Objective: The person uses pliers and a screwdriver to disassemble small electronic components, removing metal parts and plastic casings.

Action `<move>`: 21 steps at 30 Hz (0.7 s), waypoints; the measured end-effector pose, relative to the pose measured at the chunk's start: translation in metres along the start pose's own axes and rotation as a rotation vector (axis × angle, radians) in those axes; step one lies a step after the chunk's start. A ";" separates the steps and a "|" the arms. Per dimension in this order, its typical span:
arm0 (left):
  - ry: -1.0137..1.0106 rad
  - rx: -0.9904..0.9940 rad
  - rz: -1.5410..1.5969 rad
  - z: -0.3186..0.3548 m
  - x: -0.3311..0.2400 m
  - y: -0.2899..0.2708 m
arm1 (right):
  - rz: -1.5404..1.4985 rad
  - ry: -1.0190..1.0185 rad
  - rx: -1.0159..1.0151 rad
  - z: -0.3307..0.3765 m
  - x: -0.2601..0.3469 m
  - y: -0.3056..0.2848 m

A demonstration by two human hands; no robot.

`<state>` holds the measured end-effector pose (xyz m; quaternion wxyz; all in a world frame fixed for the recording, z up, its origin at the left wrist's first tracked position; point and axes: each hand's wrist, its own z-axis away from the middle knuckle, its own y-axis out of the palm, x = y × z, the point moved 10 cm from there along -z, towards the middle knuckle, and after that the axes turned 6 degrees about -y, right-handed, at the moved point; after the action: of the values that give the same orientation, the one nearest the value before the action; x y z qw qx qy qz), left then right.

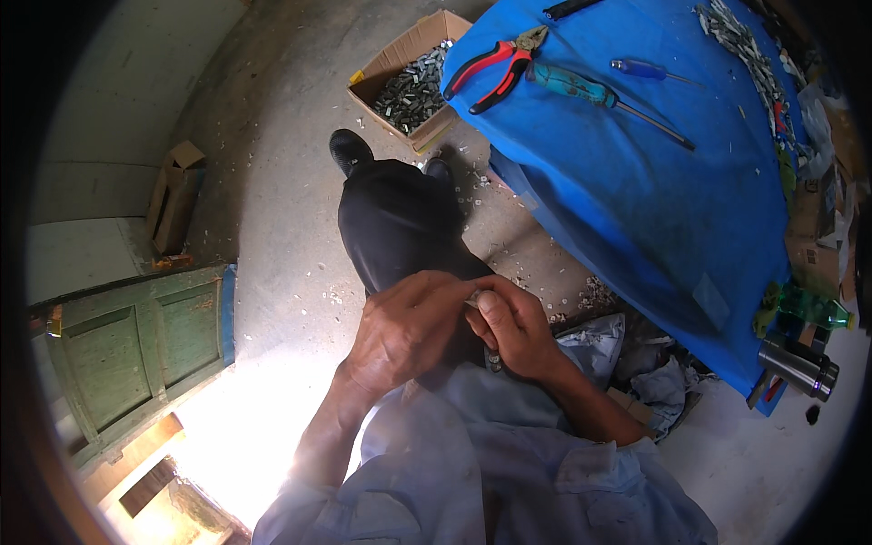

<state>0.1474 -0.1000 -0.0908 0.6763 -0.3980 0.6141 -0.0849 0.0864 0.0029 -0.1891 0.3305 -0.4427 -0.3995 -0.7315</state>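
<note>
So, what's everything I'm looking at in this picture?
Cloth: one, blue, upper right
Pliers: one, red and black, on cloth
Large screwdriver: one, teal handle, on cloth
Small screwdriver: one, blue handle, on cloth
Metal bits: many, silvery, cloth's top right
Floor: one, grey, left and centre
Open box: one, brown, top centre
Metal pieces: many, grey, in open box
Carton: one, brown, left
Panelled board: one, green, lower left
Bottle: one, green, right
Cylinder: one, silver, right
Held piece: one, greyish, centre
Shoes: two, black, upper centre
Trousers: one pair, black, centre
Shirt: one, pale blue, bottom
Left hand: one, bare, centre
Right hand: one, bare, pinching held piece
</note>
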 end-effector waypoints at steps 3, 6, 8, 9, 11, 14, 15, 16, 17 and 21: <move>-0.021 0.014 -0.015 0.002 0.003 0.002 | -0.056 0.029 0.001 0.001 -0.004 -0.001; -0.030 0.022 -0.054 0.001 0.003 0.001 | -0.102 0.043 -0.004 0.000 -0.010 -0.004; -0.028 0.026 -0.084 0.000 0.003 0.000 | -0.160 0.047 -0.025 0.000 -0.013 -0.005; -0.017 0.015 -0.097 0.000 0.002 -0.001 | -0.162 0.049 -0.013 0.000 -0.013 -0.005; 0.005 -0.008 -0.122 0.000 0.000 -0.002 | -0.166 0.052 0.009 -0.001 -0.012 -0.004; 0.030 -0.024 -0.157 0.001 -0.001 -0.001 | -0.200 0.032 -0.002 -0.001 -0.010 -0.003; 0.031 -0.024 -0.162 0.001 0.000 -0.001 | -0.202 0.033 0.003 -0.002 -0.010 -0.003; 0.033 -0.023 -0.167 0.002 0.000 0.000 | -0.204 0.033 0.008 -0.001 -0.010 -0.003; 0.034 -0.022 -0.172 0.002 0.000 0.000 | -0.206 0.033 0.013 -0.001 -0.010 -0.003; -0.028 -0.086 -0.113 0.001 0.002 -0.007 | -0.140 0.015 -0.004 -0.002 -0.009 -0.003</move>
<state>0.1516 -0.1055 -0.0881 0.6610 -0.4619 0.5844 -0.0907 0.0866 0.0041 -0.1989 0.2806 -0.4090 -0.4256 -0.7569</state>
